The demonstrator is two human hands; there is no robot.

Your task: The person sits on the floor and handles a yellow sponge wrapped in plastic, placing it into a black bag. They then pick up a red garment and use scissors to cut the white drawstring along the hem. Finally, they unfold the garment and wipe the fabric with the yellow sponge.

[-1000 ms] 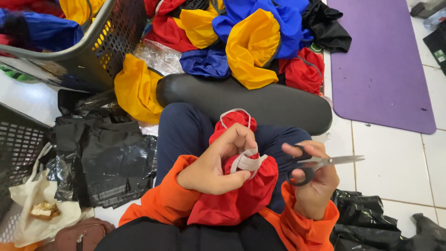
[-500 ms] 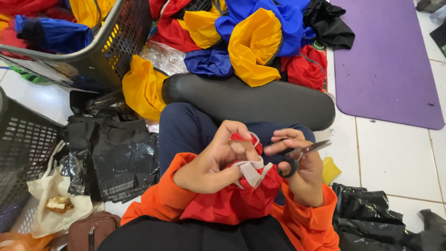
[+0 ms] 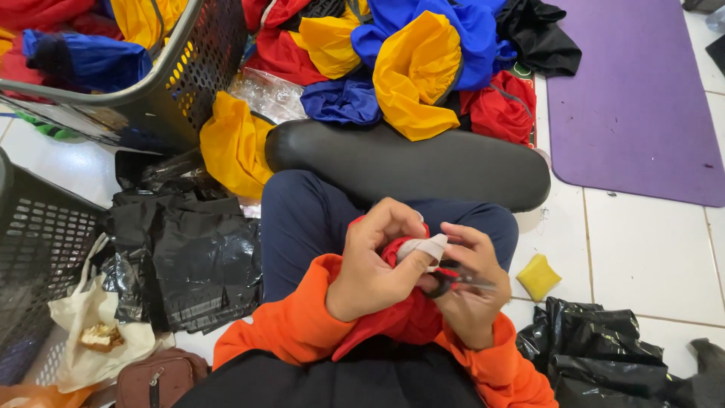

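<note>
Two hands meet over the lap, just below the smooth black cushion (image 3: 408,162). The left hand (image 3: 374,268) pinches soft, crumpled red fabric (image 3: 404,321) and a pale tag (image 3: 427,247). The right hand (image 3: 468,291) grips red-handled scissors (image 3: 457,281), their metal blades running roughly level, pointing right, away from the fabric.

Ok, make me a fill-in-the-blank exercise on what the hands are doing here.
1. The right hand holds a pair of ____ with dark handles.
2. The left hand pinches a white tag on a ____ coloured piece of cloth.
3. The small sponge-like block on the tiled floor to the right of the knee is ____.
4. The mat at the upper right is ____.

Missing words: scissors; red; yellow; purple
</note>
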